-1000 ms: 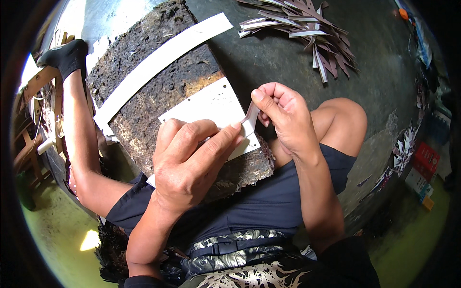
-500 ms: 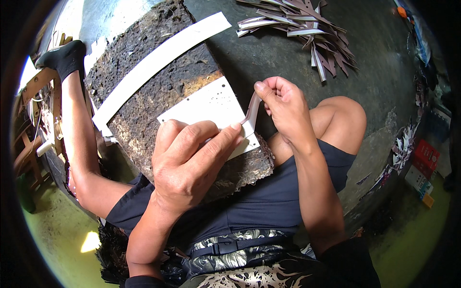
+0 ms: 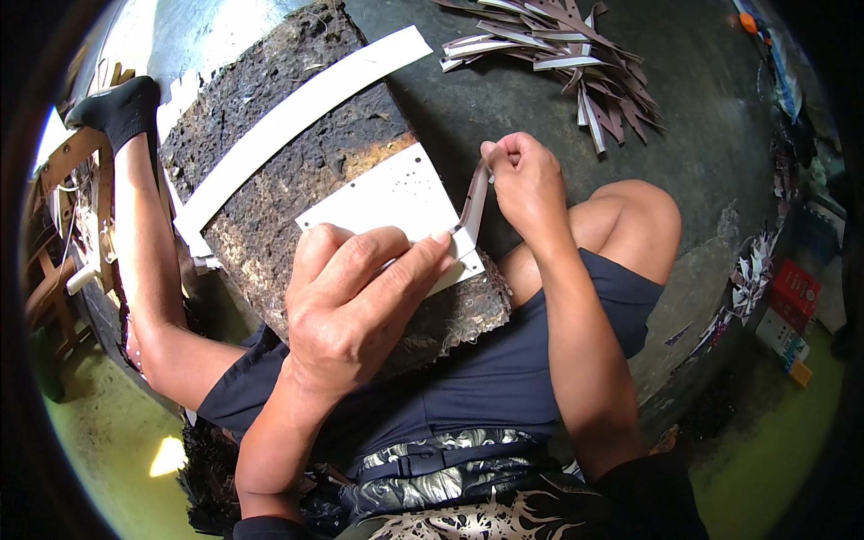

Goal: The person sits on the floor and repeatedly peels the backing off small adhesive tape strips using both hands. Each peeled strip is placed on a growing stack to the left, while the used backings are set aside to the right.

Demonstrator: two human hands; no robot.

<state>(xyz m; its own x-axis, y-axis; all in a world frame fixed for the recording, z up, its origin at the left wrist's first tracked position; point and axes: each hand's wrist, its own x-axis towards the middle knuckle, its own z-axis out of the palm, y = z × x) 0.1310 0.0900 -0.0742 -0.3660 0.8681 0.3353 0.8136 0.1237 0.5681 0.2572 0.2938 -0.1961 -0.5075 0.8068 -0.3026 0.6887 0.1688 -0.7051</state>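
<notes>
A narrow dark-backed strip of thin sheet material point(image 3: 473, 200) is held upright at the right edge of a white perforated rectangular sheet point(image 3: 389, 200), with its lower end still joined to that sheet near the corner. The upper end of the strip is pinched between the thumb and fingers of the right hand point(image 3: 525, 180), which are closed tightly upon it. The white sheet is pressed flat by the left hand point(image 3: 353, 306); its fingers are extended and held close together, with the fingertips resting at the sheet's lower right corner, just beside the base of the strip. Nothing is gripped by the left hand.

The sheet is laid on a rough, dark brown fibrous slab point(image 3: 297, 171), which is supported across the seated person's lap. A long white flat band point(image 3: 297, 117) is laid diagonally across the upper part of the slab. A loose heap of cut dark and white strips point(image 3: 576, 54) is seen on the dark grey floor point(image 3: 702, 135), well apart from the hands, beyond the raised right knee point(image 3: 634, 211). A black-socked left foot point(image 3: 121, 103) is noted at the upper left.
</notes>
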